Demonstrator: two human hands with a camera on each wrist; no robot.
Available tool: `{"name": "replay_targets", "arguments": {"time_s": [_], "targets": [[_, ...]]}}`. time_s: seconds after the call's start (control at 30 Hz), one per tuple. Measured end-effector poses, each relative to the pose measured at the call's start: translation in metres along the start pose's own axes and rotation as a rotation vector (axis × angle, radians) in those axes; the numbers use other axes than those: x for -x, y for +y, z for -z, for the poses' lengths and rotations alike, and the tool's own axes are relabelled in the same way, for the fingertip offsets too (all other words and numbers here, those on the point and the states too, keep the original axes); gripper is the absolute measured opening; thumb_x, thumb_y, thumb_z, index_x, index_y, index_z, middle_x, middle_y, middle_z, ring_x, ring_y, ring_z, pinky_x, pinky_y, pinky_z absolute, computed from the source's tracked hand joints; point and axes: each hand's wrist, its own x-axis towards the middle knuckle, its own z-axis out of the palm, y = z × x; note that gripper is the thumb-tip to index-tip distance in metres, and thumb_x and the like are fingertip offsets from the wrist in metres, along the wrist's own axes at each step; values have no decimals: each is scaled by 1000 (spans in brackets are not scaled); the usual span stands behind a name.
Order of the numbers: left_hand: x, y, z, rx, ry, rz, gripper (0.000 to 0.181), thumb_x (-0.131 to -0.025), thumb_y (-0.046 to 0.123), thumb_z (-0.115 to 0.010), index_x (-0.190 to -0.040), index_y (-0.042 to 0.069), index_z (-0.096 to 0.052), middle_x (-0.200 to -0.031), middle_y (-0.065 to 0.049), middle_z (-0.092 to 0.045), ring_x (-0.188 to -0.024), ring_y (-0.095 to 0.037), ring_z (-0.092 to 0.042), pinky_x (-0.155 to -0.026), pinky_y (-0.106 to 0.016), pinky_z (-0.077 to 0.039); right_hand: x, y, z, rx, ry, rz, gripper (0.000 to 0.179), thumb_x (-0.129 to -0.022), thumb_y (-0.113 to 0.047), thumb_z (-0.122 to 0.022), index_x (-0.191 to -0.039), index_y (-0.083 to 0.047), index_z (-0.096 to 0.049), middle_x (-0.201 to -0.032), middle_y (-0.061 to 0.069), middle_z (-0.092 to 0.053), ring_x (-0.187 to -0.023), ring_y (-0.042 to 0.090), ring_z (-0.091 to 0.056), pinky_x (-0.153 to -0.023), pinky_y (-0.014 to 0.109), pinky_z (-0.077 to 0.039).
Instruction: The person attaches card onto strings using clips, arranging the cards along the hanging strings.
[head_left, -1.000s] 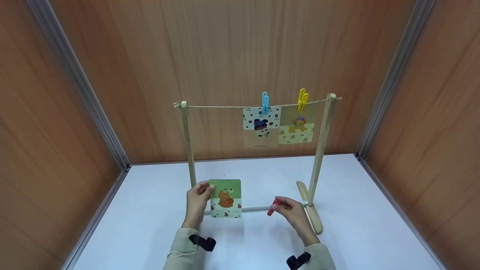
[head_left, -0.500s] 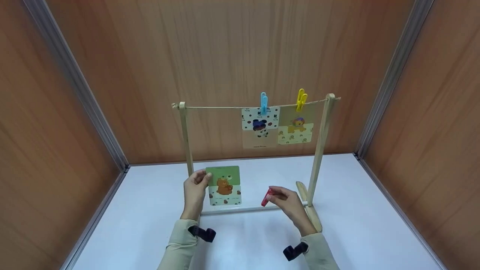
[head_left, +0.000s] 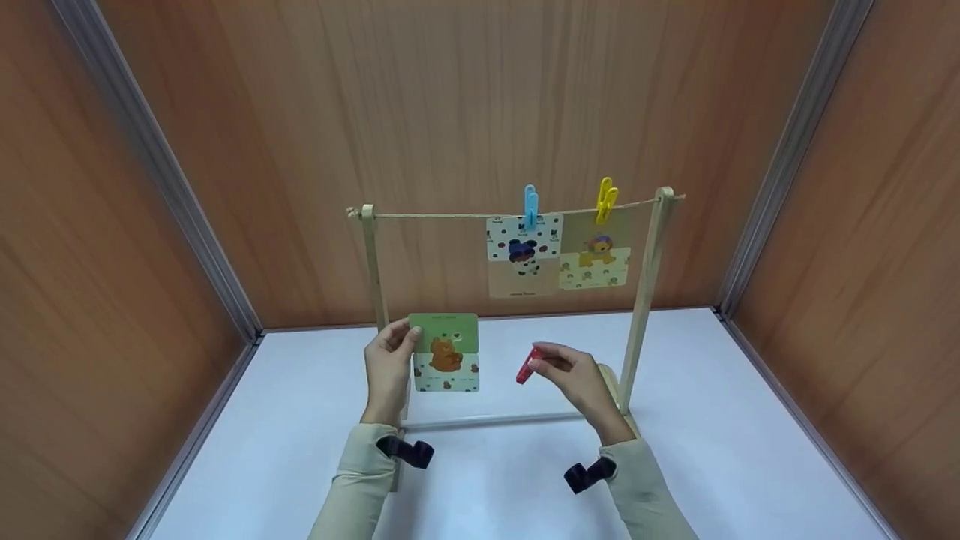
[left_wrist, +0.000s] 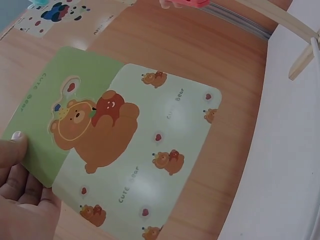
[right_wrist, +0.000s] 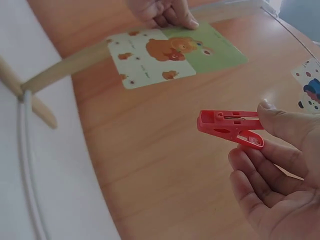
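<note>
My left hand [head_left: 387, 373] pinches a green and white bear card [head_left: 445, 364] by its upper left edge, facing me. In the left wrist view the thumb lies on the green half of the card [left_wrist: 115, 140]. My right hand [head_left: 581, 386] holds a red clothespin [head_left: 528, 365] between thumb and fingers. The right wrist view shows this clothespin [right_wrist: 230, 127] gripped by its handles, its nose pointing away from the palm. Card and clothespin are apart, both below the string [head_left: 435, 216] of a wooden rack.
A blue clothespin [head_left: 531, 206] holds a panda card [head_left: 523, 274] on the string. Right of it, a yellow clothespin [head_left: 606, 201] holds a lion card [head_left: 595, 268]. Rack posts [head_left: 643, 300] stand either side on the white table [head_left: 750, 450]. Wooden walls [head_left: 480, 97] surround it.
Both hands have risen toward the string, carrying the bear card and the red clothespin. The right hand has also shifted slightly left. The hanging cards stay in place.
</note>
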Motion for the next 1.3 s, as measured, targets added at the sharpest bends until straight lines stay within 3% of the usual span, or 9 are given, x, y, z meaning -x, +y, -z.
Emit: {"name": "replay_targets", "arguments": {"time_s": [0.13, 0.33, 0.7, 0.93, 1.3], "targets": [[-2, 6, -1, 25, 17, -19, 26, -93, 15, -63, -116, 2, -63, -107, -10, -66, -93, -11, -60, -80, -20, -50, -5, -13, -2, 13, -1, 10, 40, -87, -23, -70, -124, -7, -64, -111, 6, -68, -105, 19, -63, -95, 34, -51], [-5, 14, -3, 46, 34, -31, 25, -93, 15, -63, -115, 1, -63, -105, -8, -66, -93, -12, -61, -81, -20, -50, -15, -29, -5, 2, -6, 72, 39, -88, -21, -69, -124, -6, -64, -113, 8, -68, -105, 19, -62, -94, 33, -51], [-11, 32, -11, 98, 11, -13, 25, -95, 15, -60, -117, 4, -62, -110, -12, -67, -95, -15, -63, -84, -24, -51, -28, -67, -2, 53, 19, 158, 41, -89, -27, -67, -126, -10, -63, -117, 8, -67, -112, 23, -60, -97, 41, -49], [-17, 44, -16, 137, 21, -19, 23, -94, 15, -61, -115, 5, -63, -106, -9, -67, -92, -15, -62, -80, -26, -50, -37, -88, 0, 42, 32, 165, 43, -89, -27, -66, -128, -9, -62, -121, 11, -64, -111, 23, -62, -97, 35, -50], [-22, 57, -22, 158, 28, -64, 26, -94, 16, -61, -118, 5, -61, -107, -9, -66, -91, -15, -61, -77, -27, -50, -48, -113, -6, 6, 48, 259, 38, -89, -16, -66, -125, -2, -62, -117, 15, -64, -105, 23, -63, -88, 28, -54]]}}
